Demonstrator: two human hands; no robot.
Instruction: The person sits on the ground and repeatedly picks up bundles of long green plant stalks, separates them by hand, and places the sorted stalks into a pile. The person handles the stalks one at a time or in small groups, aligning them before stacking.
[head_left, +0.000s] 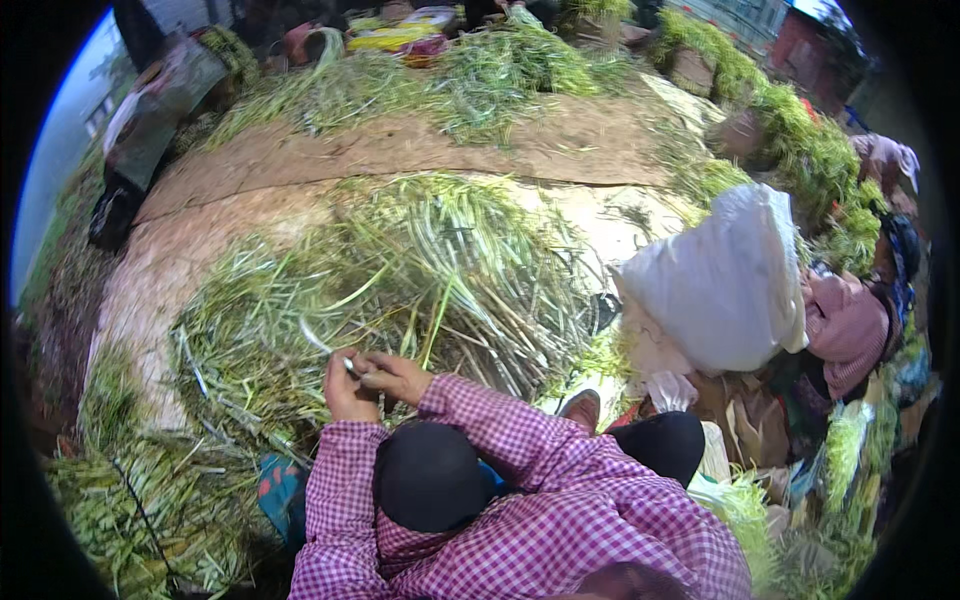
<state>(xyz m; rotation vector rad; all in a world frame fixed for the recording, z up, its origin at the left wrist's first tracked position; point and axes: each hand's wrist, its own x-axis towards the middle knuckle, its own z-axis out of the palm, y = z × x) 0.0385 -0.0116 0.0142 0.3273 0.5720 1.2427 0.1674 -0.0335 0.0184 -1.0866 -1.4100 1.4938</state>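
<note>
My left hand (349, 388) is closed round a thin pale strip (313, 336), maybe a peeled stalk, which curves up and away from the fingers. Against it, my right hand (395, 377) has bent fingers that meet the left thumb; whether they pinch the strip too I cannot tell. Both hands are over a large heap of cut green stalks and leaves (262, 322). Just beyond and to the right, brownish bare stems (502, 337) lie side by side, their leafy ends (442, 217) pointing away.
A full white woven sack (720, 285) stands at the right, with a person in a pink checked top (851, 322) behind it. Greens (510, 75) lie across the far mat (420, 150). Pale trimmed stalks (735, 502) lie at lower right. My dark-covered knees (431, 476) are near my arms.
</note>
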